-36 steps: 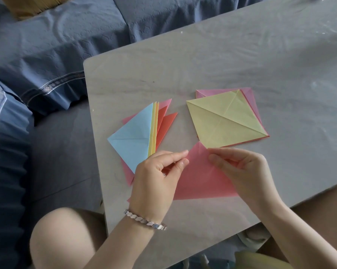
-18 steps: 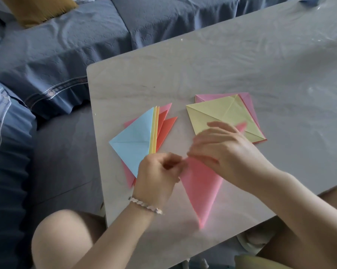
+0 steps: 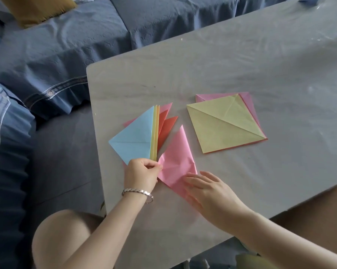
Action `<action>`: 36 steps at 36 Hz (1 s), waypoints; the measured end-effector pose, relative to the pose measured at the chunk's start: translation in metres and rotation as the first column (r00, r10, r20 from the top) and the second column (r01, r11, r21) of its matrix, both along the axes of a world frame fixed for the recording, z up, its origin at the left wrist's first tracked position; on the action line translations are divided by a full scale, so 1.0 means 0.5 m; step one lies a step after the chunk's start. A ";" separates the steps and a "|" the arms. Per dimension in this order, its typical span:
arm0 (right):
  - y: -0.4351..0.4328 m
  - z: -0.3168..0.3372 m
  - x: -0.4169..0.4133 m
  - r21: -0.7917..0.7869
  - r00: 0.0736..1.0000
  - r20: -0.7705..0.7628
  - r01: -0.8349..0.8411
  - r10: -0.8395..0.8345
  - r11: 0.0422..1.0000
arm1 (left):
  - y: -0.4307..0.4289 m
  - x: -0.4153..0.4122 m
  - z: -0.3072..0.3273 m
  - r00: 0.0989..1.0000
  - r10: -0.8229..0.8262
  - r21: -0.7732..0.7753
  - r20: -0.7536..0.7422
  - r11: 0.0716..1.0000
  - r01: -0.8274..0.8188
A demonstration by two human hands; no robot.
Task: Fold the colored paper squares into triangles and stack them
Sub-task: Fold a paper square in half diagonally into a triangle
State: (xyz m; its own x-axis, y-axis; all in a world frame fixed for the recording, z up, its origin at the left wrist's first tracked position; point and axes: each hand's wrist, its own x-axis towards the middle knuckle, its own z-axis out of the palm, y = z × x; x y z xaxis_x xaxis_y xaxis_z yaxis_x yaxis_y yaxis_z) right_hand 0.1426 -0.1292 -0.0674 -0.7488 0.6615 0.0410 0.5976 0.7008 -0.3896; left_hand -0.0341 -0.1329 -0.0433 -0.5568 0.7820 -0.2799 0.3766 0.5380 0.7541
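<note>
The pink paper (image 3: 176, 162) lies on the table (image 3: 241, 65), near its left edge and towards the near edge, between the stack of folded triangles (image 3: 136, 140) and the pile of unfolded squares (image 3: 224, 127), whose top sheet is yellow. It is already folded over into a long triangle, but its surface is wrinkled and the fold does not look pressed flat. One corner of it is pinched between the thumb and curled fingers of the left hand (image 3: 141, 174), just beside the lower tip of the stack. The right hand (image 3: 212, 193) is laid on its near part with straight, slightly spread fingers that press it to the table; nothing is gripped by this hand.

The sheet is judged to be very light, thin and soft. It will bend easily, may slide on the smooth table, and can be creased or torn by a rough pull. It is best taken by a corner or along the folded edge, with a gentle pinch. For carrying to the stack, both layers should be held together, otherwise the triangle may open.
</note>
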 end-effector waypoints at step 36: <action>0.227 -0.001 -0.096 0.088 0.944 0.303 0.109 -0.131 0.990 | 0.006 -0.026 -0.037 0.986 0.070 -0.028 0.149 0.997 -0.067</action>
